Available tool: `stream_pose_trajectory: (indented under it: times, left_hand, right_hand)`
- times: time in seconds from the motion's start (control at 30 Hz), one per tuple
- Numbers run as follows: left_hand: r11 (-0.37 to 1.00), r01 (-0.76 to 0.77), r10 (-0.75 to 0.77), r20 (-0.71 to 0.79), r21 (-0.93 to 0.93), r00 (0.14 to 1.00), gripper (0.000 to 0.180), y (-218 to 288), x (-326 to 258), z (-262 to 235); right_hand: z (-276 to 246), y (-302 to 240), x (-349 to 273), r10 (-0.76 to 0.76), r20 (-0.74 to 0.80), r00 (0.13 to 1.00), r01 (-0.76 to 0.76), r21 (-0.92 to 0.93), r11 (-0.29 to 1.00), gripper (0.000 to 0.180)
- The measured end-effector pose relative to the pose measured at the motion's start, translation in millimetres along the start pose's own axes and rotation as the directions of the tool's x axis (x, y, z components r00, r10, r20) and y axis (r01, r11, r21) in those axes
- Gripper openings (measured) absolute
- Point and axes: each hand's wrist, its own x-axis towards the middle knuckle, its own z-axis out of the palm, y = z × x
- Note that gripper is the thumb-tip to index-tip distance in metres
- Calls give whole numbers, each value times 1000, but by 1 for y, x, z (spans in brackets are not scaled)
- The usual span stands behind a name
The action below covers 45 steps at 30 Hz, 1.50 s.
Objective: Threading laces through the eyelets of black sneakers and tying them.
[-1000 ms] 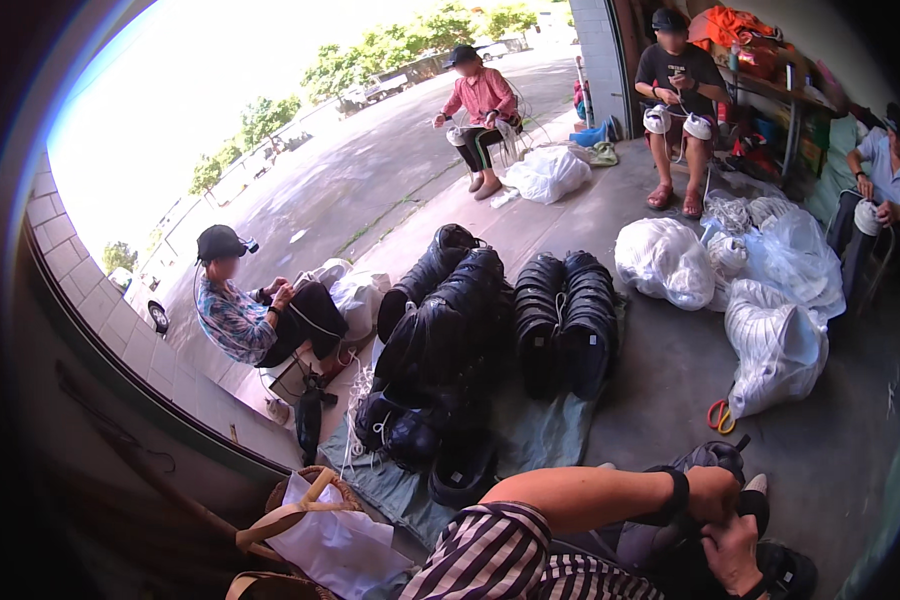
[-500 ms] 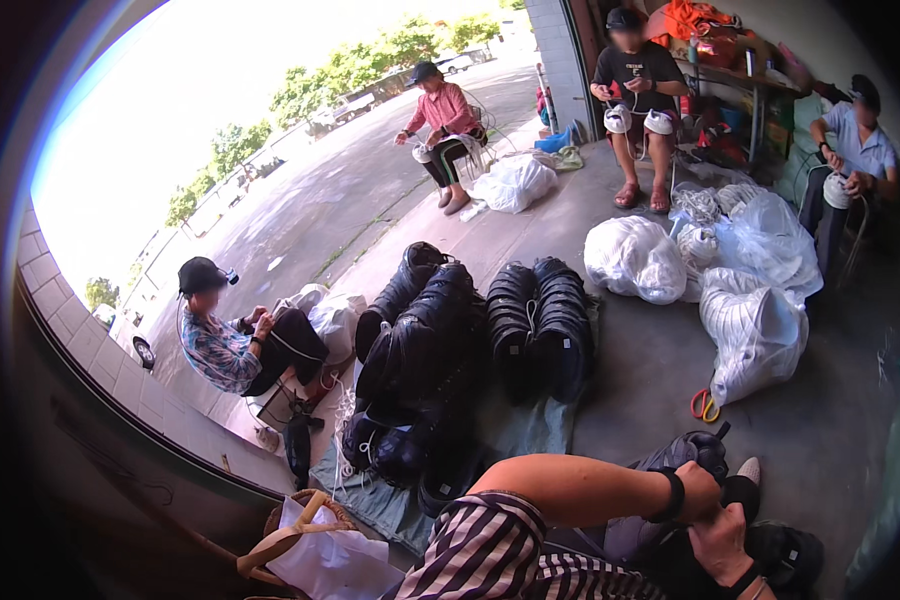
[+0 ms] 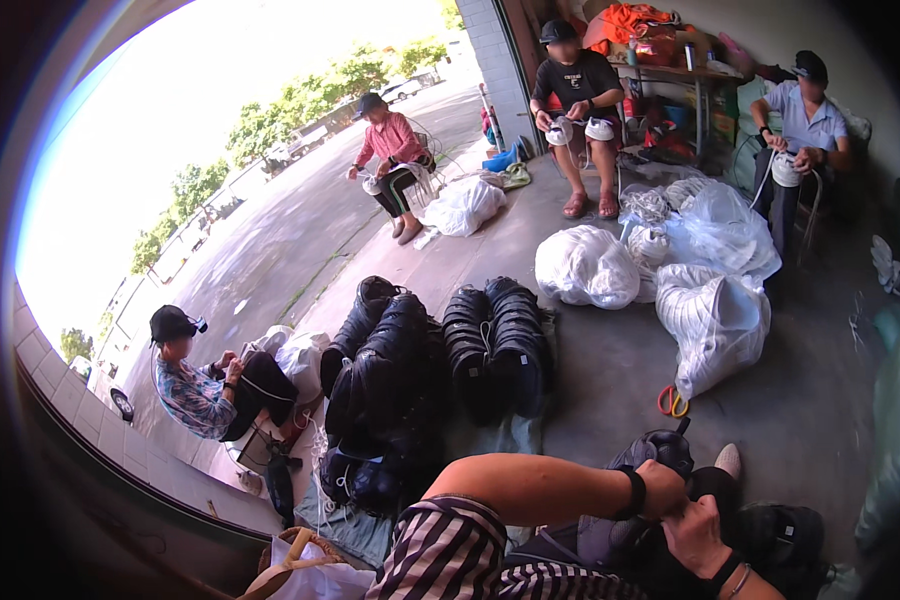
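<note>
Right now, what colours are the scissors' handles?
The handles are red and yellow; see the head view.

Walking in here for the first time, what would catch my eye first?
Probably the long stacks of nested black pieces near the centre. Right of them sit bulging white plastic bags, with red-and-yellow-handled scissors beside the nearest. Closest, at lower right, the wearer's left hand and right hand meet.

Watching over the link, I read thin, crinkled, glossy plastic on the white bag (image 3: 715,330) and a smooth, mostly matt concrete floor (image 3: 610,385). The black stacks (image 3: 518,350) carry a soft shine (leather or synthetic, I can't tell from here). The dark bundle (image 3: 662,450) in the foreground looks duller; the striped sleeve (image 3: 445,548) is matt cloth, the scissor handles (image 3: 673,402) smooth plastic.
</note>
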Motion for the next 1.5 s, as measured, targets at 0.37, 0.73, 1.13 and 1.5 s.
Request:
stream_pose_trajectory:
  times: [0.37, 0.73, 1.13, 1.5]
  left_hand:
    - [1000, -20, 20, -18, 1, 1000, 12, 3, -17, -10]
    - [870, -248, -70, -604, -426, 794, 9, -18, -68, 5]
    - [901, -292, -21, -704, -321, 710, 15, -23, -86, 8]
    - [624, -265, -770, -519, -736, -372, 8, -261, -229, -29]
  right_hand:
    - [-25, -1, -3, -4, 77, 997, -7, 146, 989, 15]
    - [-47, -37, 11, 167, 311, 936, -253, 262, 931, 37]
    - [4, -49, 37, 416, 415, 809, -555, 772, 310, 15]
    - [-118, 152, -221, 995, 68, 75, 189, 979, -81, 21]
